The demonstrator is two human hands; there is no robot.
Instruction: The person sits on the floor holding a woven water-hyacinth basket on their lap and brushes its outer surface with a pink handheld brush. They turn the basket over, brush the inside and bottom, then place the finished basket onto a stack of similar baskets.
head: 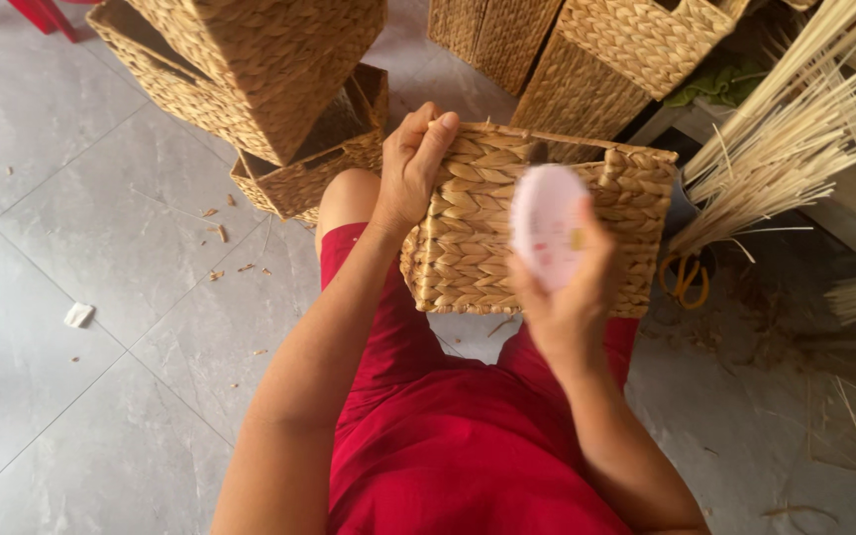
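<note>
Over grey tile floor (71,178), left hand (410,168) gripping woven basket (478,238), right hand (572,287) raised.

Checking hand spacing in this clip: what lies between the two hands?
In the head view, only the woven basket's plaited side lies between the left hand, gripping its rim, and the right hand, holding a pink disc.

Rough woven-straw basket (468,228); smooth pink plastic disc (547,223); glossy grey floor tiles (61,228).

Red garment (468,446) — knee-length, bare arms, bare hands (410,168)
</note>
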